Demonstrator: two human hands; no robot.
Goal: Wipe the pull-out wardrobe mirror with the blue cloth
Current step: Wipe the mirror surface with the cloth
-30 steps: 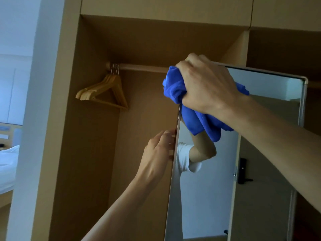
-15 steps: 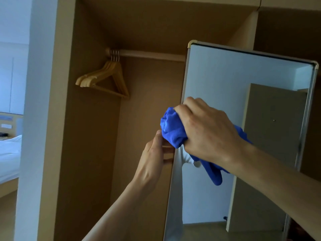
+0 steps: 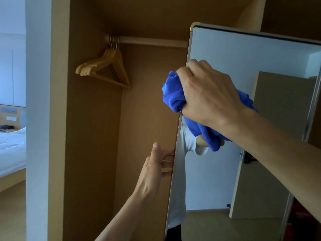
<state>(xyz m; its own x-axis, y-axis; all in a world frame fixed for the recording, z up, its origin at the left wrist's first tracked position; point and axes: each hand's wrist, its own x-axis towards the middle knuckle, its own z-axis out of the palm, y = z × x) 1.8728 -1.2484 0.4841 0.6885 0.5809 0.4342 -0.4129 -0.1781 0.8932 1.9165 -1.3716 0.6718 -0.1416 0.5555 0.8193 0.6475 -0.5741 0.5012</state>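
Two hands are engaged, and we judge the wipe to be under way but not finished: the blue cloth [image 3: 173,99] sits bunched against the upper left edge of the pull-out mirror [image 3: 243,54], and the glass shows no mark that tells cleaned areas from uncleaned. Our right hand [image 3: 208,94] has its fingers curled tight round the cloth and presses it to the frame. Lower down, our left hand [image 3: 154,169] steadies the mirror's left edge, with fingers [image 3: 166,161] nearly straight, slightly apart, and tips hidden behind the frame.
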